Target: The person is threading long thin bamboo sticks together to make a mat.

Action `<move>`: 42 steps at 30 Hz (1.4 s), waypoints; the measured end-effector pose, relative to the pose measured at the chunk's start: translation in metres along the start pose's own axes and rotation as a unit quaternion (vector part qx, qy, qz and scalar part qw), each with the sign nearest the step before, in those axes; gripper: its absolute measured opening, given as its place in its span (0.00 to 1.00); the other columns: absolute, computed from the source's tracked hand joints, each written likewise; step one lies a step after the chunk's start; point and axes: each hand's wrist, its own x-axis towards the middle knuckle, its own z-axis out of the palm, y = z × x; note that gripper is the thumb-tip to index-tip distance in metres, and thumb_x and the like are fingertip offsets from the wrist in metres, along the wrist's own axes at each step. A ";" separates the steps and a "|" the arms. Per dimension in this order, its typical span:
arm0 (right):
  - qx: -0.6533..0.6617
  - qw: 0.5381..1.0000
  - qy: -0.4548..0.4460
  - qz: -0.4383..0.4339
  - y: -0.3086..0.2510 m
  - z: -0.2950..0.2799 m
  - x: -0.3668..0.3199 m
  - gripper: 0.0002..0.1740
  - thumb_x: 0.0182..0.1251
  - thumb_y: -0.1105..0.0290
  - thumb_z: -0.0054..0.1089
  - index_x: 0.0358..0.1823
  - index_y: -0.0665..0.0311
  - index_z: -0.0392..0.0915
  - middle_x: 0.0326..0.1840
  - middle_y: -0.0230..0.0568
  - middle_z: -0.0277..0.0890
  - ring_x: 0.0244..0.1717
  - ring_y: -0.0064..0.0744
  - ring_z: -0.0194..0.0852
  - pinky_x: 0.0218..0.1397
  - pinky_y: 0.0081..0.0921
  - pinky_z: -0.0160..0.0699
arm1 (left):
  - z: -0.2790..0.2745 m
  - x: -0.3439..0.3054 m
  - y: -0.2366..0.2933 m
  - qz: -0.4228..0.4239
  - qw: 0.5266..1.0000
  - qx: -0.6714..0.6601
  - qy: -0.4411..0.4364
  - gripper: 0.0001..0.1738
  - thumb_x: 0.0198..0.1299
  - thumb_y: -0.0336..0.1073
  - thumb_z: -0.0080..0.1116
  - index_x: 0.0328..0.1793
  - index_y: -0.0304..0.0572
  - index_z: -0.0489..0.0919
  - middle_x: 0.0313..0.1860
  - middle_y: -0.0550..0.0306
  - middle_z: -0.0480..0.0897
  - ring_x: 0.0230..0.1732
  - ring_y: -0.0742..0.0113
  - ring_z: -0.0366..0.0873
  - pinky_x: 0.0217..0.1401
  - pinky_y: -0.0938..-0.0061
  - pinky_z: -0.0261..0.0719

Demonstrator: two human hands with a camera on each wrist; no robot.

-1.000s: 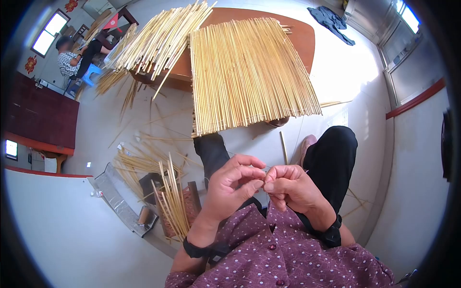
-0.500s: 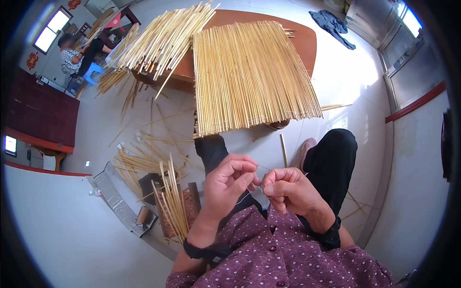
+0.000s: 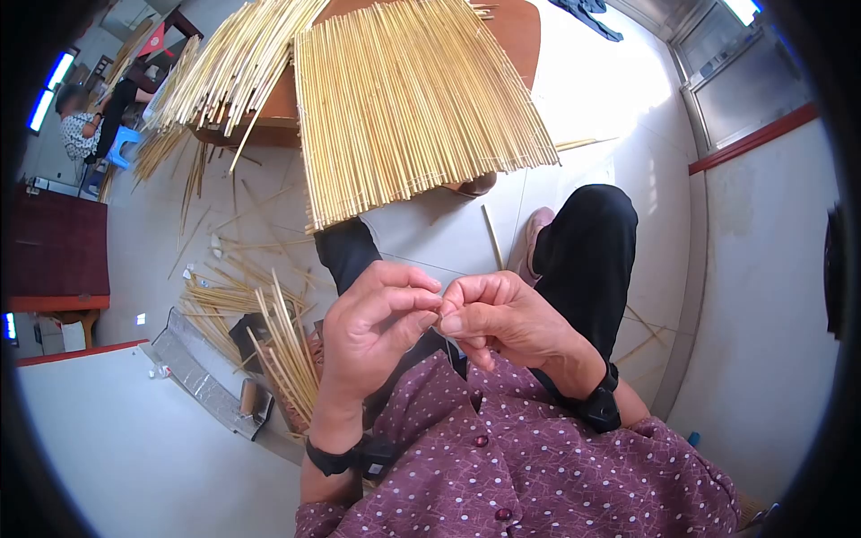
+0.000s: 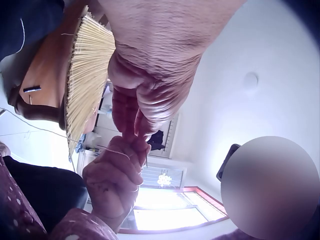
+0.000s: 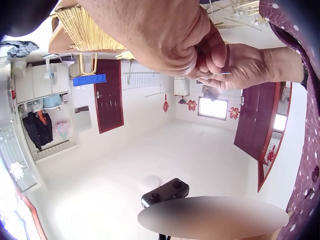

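My left hand (image 3: 372, 327) and right hand (image 3: 516, 323) meet at the fingertips in front of the purple shirt (image 3: 538, 439). The thumb and fingers of the left pinch a thin needle (image 5: 223, 74), whose shiny length shows in the right wrist view. Right thumb and index finger pinch fine white thread (image 4: 120, 152), which crosses the curled fingers in the left wrist view and trails off leftward. Fingertips hide the spot where needle and thread come together. Beyond both hands, a mat of thin straw-coloured stalks (image 3: 413, 99) hangs over the table's near edge.
Loose stalks (image 3: 242, 67) are heaped on the brown table (image 3: 511, 36) beside the mat. More stalks (image 3: 287, 350) stand bundled at the lower left, with others scattered over the floor. A person (image 3: 81, 125) sits at the far left. White panels (image 3: 161, 430) flank the seat.
Half a second ago the hands stood slightly apart with a fine line between them; now their fingertips meet again. The head view has shifted, so mat and hands appear farther left and higher.
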 end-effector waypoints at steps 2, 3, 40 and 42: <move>0.002 1.000 0.000 0.002 0.000 -0.001 0.000 0.06 0.66 0.70 0.62 0.33 0.64 0.77 0.19 0.27 0.70 0.15 0.16 0.67 0.17 0.15 0.69 | 0.000 0.001 0.003 0.014 1.000 0.027 0.001 0.08 0.52 0.22 0.66 0.39 0.35 0.82 0.41 0.53 0.80 0.42 0.67 0.80 0.43 0.78 0.79; 0.000 1.000 -0.001 0.007 -0.001 -0.001 0.000 0.06 0.66 0.70 0.61 0.32 0.65 0.77 0.19 0.27 0.70 0.15 0.16 0.67 0.17 0.15 0.69 | 0.001 0.001 0.003 0.028 0.998 0.055 0.003 0.08 0.51 0.21 0.66 0.38 0.36 0.82 0.40 0.54 0.81 0.41 0.66 0.80 0.42 0.78 0.79; -0.103 0.993 0.059 -0.002 -0.001 0.005 0.002 0.06 0.65 0.70 0.60 0.32 0.65 0.78 0.22 0.28 0.74 0.16 0.13 0.67 0.18 0.13 0.67 | 0.004 -0.011 -0.004 -0.103 0.980 -0.162 0.044 0.05 0.60 0.23 0.57 0.42 0.32 0.76 0.48 0.54 0.74 0.38 0.74 0.76 0.38 0.80 0.77; -0.085 0.995 0.054 -0.003 -0.001 0.006 0.002 0.06 0.65 0.70 0.60 0.33 0.66 0.78 0.23 0.28 0.74 0.16 0.13 0.67 0.18 0.13 0.67 | 0.003 -0.011 -0.004 -0.114 0.975 -0.186 0.029 0.06 0.61 0.23 0.58 0.43 0.33 0.76 0.50 0.54 0.73 0.39 0.75 0.76 0.39 0.80 0.77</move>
